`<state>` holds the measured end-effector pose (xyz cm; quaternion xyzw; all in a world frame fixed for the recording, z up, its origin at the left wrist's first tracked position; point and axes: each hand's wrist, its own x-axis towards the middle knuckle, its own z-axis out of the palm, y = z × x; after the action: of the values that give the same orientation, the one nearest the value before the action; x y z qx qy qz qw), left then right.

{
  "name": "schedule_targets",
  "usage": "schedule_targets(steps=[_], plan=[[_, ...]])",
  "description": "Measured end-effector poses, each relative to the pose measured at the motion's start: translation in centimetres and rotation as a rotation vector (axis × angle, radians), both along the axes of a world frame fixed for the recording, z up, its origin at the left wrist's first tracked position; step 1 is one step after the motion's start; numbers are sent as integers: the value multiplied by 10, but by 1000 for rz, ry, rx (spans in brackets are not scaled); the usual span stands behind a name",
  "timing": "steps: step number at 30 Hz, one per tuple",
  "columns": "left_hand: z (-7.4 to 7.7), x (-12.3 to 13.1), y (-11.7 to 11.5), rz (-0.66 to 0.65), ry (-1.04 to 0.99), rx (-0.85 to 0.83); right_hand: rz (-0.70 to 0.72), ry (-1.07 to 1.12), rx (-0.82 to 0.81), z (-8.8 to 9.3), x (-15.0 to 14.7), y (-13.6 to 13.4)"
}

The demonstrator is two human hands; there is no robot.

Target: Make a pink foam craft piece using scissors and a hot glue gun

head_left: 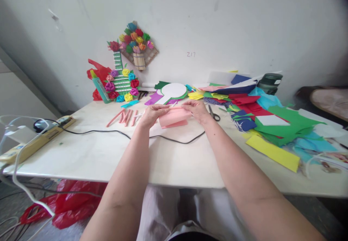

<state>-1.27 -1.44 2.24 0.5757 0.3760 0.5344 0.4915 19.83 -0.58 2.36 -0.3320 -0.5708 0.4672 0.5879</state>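
Note:
My left hand [152,114] and my right hand [198,110] both pinch the far edge of a pink paper sheet [174,118] that lies on the white table [108,154]. The fingers of each hand are closed on the paper's upper corners. Several rolled pink paper tubes [125,117] lie just left of my left hand. A pair of scissors [213,113] rests just right of my right hand. A black cable [174,138] runs under my forearms across the table.
Piles of coloured paper sheets [272,121] cover the table's right side. Paper flower crafts [122,83] and a glue bottle [100,85] lean on the wall at the back. A power strip [35,141] sits at left. A red plastic bag [67,204] lies on the floor.

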Motion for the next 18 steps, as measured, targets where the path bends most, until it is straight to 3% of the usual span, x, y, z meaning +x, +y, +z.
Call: schedule_targets(steps=[18], plan=[[-1,-3,-1,-28,-1,-37,51,-249,79,1,5,-4]])
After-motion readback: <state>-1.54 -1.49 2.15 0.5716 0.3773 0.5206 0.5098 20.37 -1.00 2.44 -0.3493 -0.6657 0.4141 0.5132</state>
